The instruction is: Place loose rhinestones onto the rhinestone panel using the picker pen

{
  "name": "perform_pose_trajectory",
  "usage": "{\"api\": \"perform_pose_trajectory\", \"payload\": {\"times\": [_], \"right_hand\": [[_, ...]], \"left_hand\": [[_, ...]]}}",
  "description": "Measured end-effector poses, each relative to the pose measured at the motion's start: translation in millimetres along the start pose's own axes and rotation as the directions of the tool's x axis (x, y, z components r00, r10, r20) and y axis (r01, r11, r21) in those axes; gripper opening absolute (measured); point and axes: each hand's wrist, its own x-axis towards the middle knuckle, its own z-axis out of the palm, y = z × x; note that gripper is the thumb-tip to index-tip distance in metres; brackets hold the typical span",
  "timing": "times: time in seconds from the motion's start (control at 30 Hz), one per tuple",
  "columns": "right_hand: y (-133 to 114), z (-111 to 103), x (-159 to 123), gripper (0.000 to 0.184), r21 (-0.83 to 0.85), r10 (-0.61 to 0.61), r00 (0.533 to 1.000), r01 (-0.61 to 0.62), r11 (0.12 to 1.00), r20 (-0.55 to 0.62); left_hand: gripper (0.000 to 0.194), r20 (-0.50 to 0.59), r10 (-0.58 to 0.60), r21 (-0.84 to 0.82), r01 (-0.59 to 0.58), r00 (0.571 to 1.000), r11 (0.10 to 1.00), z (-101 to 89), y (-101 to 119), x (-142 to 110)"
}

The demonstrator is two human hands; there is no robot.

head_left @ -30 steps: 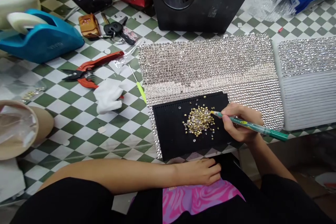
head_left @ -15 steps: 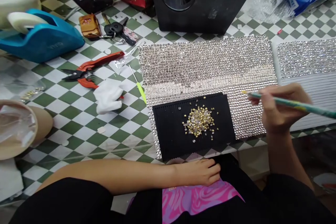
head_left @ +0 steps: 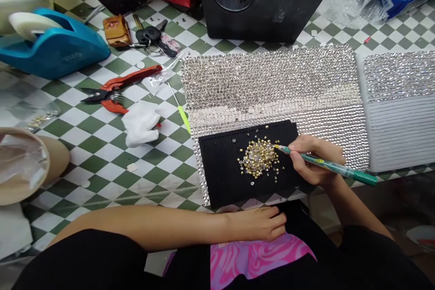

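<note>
Loose heap of small gold and clear rhinestones (head_left: 258, 157), lying at the centre of a flat black ridged tray (head_left: 217, 176), with stray stones scattered around it. The yellow tip of a slim green pen-shaped pick (head_left: 353, 174) reaches the heap's right edge, its barrel held by the right hand (head_left: 314, 161), thumb and fingers closed together around it. The tray sits on a large sheet of densely packed clear rhinestones (head_left: 272, 84), beside a stack of white rhinestone-topped boards (head_left: 399, 113). The left hand (head_left: 258, 224) lies relaxed and empty at the near table edge. On the green-and-white checkered surface (head_left: 98, 154) to the left: red-handled pruning shears (head_left: 112, 93) and a crumpled white cloth (head_left: 140, 123)
</note>
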Motion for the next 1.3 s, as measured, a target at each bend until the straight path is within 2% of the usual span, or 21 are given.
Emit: {"api": "perform_pose_trajectory", "payload": {"times": [0.17,0.27,0.33,0.4,0.47,0.5,0.6,0.7,0.9,1.07,1.17,1.3], "right_hand": [[-2,2,-3,0.024,0.014,0.017,1.000,-0.017,1.000,-0.002],[1,-6,1,0.018,0.000,0.051,0.991,-0.051,0.999,-0.122],[8,-20,8,0.012,-0.039,0.049,0.957,-0.063,0.997,-0.286],[20,-37,18,0.008,-0.095,0.018,0.892,-0.068,0.993,-0.453],[35,-56,27,0.004,-0.136,0.017,0.833,-0.110,0.985,-0.554],[43,-64,31,0.003,-0.142,0.041,0.818,-0.148,0.979,-0.573],[66,-78,36,0.008,-0.146,0.135,0.816,-0.259,0.955,-0.562],[85,-79,35,0.013,-0.169,0.186,0.828,-0.318,0.933,-0.530],[105,-79,32,0.022,-0.211,0.152,0.837,-0.301,0.930,-0.525],[111,-81,31,0.018,-0.225,0.150,0.861,-0.289,0.931,-0.485],[110,-82,33,0.017,-0.237,0.121,0.860,-0.268,0.934,-0.496],[87,-82,34,0.016,-0.268,0.080,0.861,-0.242,0.932,-0.502]], "left_hand": [[0.012,-0.008,0.002,0.008,-0.002,1.000,1.000,0.3,1,0],[0.011,-0.011,0.010,0.015,-0.010,1.000,1.000,0.2,0,0],[0.011,-0.017,0.015,0.018,-0.015,1.000,1.000,0.0,0,0],[0.012,-0.027,0.021,0.021,-0.020,0.999,1.000,-0.2,0,0],[0.013,-0.036,0.026,0.024,-0.025,0.999,0.999,-0.5,-1,1],[0.014,-0.039,0.028,0.026,-0.027,0.999,0.999,-0.7,-1,1],[0.016,-0.036,0.032,0.032,-0.031,0.999,0.999,-1.5,-2,1],[0.016,-0.025,0.030,0.035,-0.029,0.999,0.999,-2.3,-2,1],[0.016,-0.012,0.025,0.030,-0.025,1.000,0.999,-1.9,-1,1],[0.018,-0.005,0.027,0.030,-0.027,1.000,0.999,-1.3,-1,2],[0.018,0.002,0.032,0.029,-0.032,0.999,0.999,-1.7,-2,1],[0.017,0.009,0.035,0.025,-0.035,0.999,0.999,-2.7,-2,1]]}}
